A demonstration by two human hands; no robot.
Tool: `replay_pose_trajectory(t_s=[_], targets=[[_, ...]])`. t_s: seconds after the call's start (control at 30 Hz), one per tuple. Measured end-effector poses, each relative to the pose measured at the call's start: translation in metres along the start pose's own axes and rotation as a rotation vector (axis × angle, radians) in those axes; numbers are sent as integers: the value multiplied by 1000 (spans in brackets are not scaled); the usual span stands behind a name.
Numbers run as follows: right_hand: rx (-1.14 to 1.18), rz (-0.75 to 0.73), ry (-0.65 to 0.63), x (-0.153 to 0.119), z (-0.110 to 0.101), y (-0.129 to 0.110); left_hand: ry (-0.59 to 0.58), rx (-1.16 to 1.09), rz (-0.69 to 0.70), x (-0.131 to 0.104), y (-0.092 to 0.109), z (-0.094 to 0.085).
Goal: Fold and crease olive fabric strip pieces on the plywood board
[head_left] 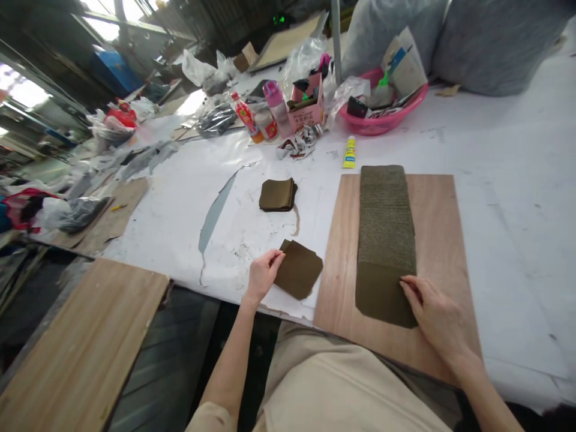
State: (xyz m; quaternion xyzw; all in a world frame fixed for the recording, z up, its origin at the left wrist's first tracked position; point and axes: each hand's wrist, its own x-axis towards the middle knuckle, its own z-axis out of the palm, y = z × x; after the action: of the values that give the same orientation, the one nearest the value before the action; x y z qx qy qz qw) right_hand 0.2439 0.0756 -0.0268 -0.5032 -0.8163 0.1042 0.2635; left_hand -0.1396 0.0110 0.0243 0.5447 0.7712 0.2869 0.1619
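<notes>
My left hand (pixel 265 273) pinches the upper left edge of a brown fabric piece (pixel 299 270) with cut corners; another piece's corner shows behind it. On the wooden board (pixel 436 240) lies a long row of overlapping brown pieces (pixel 386 222), with one whole piece (pixel 382 294) showing at its near end. My right hand (pixel 434 312) has thumb and forefinger together at the right edge of that near piece. A small stack of brown pieces (pixel 276 195) sits on the white table covering, beyond my left hand.
Beyond the board lies a yellow tube (pixel 350 152). Farther back stand a pink basket (pixel 387 123), a pink box (pixel 308 114), a red-labelled bottle (pixel 246 117) and grey sacks (pixel 499 45). The white covering (pixel 171 240) is torn at left. Another wooden board (pixel 85 342) is at lower left.
</notes>
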Motion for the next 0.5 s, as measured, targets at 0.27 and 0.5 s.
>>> replay_pose_trajectory(t_s=[0.27,0.5], targets=[[5,31,-19,1,0,-1,138,219,-42,-5,-29,15],[78,104,-78,2,-8,-11,199,147,-61,-5,-33,25]])
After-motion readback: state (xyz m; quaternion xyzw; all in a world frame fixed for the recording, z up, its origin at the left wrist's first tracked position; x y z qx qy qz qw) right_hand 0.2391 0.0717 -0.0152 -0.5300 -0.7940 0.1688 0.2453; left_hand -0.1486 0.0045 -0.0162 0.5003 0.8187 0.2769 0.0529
